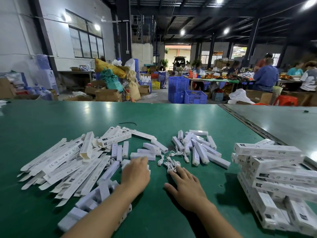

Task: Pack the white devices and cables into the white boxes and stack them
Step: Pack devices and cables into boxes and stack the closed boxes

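**Hands at the pick-up: device left, cable right**

The right hand, fingers spread flat, touches the cable bundle just ahead of it, mid-surface. The left hand covers a white device lying parallel to the near edge; its grip cannot be told. Flat boxes lie toward the left edge, packed boxes are stacked at the right, and loose devices crowd between.

We see a wide green tabletop with a thin black strip lying on it, and a grey table set against its right side. Beyond stand stacked blue slatted plastic crates, a red plastic stool, open brown cardboard boxes and a bulging yellow sack. Further back, seated people work at long cluttered tables under round bright ceiling lamps.
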`<action>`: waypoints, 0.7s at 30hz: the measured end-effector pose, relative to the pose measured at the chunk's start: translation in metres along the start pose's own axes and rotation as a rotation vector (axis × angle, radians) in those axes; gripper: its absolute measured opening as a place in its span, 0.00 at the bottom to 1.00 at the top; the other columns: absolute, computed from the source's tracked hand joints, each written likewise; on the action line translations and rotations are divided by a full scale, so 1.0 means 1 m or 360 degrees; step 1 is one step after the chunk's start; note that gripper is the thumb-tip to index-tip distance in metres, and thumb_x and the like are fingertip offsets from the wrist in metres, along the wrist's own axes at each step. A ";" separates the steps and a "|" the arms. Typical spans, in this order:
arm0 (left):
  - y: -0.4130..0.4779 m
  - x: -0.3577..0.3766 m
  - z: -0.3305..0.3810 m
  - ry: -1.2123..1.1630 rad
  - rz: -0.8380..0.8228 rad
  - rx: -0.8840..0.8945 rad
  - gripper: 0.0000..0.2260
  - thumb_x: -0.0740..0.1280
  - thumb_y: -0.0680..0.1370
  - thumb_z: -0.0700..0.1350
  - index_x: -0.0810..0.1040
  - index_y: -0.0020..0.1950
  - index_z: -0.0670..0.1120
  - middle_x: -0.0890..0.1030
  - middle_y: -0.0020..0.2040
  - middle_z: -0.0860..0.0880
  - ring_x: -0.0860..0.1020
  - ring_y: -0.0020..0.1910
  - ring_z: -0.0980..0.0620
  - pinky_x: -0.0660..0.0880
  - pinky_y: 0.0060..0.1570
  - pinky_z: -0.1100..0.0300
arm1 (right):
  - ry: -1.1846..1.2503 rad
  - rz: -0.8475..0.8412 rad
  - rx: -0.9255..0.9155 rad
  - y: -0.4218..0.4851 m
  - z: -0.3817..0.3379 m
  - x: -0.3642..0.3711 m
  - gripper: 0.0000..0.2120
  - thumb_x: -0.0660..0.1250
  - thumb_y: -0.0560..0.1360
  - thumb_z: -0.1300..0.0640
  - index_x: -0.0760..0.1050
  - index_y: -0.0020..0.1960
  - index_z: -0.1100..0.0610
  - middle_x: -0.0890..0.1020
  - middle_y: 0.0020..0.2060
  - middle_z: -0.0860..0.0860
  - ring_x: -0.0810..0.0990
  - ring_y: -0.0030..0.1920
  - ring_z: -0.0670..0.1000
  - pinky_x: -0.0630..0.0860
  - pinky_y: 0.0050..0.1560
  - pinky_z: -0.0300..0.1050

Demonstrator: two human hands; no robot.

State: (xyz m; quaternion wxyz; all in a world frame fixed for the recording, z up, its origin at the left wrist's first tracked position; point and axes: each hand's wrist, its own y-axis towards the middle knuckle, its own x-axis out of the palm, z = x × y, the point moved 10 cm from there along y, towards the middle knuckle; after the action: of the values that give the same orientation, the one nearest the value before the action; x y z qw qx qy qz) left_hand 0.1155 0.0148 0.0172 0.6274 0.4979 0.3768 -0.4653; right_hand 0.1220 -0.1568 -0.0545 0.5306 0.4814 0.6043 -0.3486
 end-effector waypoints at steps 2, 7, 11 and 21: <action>0.011 -0.001 -0.025 0.0256 -0.0116 -0.0043 0.17 0.60 0.80 0.41 0.68 0.69 0.48 0.74 0.64 0.48 0.72 0.57 0.50 0.71 0.51 0.56 | -0.0022 0.0002 0.0008 0.000 0.000 -0.001 0.32 0.46 0.78 0.30 0.51 0.78 0.41 0.50 0.80 0.48 0.47 0.79 0.51 0.46 0.76 0.52; 0.019 0.014 -0.048 0.0512 -0.0462 0.0233 0.19 0.61 0.78 0.36 0.71 0.67 0.48 0.72 0.66 0.47 0.72 0.64 0.46 0.73 0.60 0.50 | 0.0066 0.0087 0.0007 -0.004 -0.003 -0.011 0.28 0.51 0.78 0.33 0.59 0.74 0.43 0.57 0.77 0.50 0.55 0.77 0.51 0.51 0.75 0.50; 0.019 0.006 -0.038 0.0531 -0.0376 0.0360 0.07 0.67 0.79 0.43 0.77 0.57 0.44 0.77 0.59 0.47 0.77 0.57 0.45 0.75 0.55 0.51 | 0.0124 0.0217 -0.0005 -0.008 -0.006 -0.023 0.20 0.54 0.78 0.38 0.66 0.64 0.47 0.67 0.66 0.47 0.67 0.68 0.51 0.61 0.69 0.47; 0.008 0.009 -0.007 0.0558 -0.0428 0.0407 0.08 0.69 0.78 0.43 0.76 0.55 0.42 0.78 0.57 0.42 0.79 0.55 0.40 0.75 0.52 0.49 | 0.0235 0.0360 0.0075 -0.012 -0.003 -0.033 0.11 0.57 0.80 0.49 0.71 0.55 0.54 0.72 0.58 0.50 0.73 0.55 0.53 0.70 0.56 0.45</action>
State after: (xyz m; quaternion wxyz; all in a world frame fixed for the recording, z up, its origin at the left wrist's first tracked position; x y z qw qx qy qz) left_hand 0.1255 0.0200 0.0096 0.4169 0.5916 0.4808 -0.4950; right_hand 0.1083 -0.1641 -0.0228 0.5091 0.5831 0.5753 -0.2642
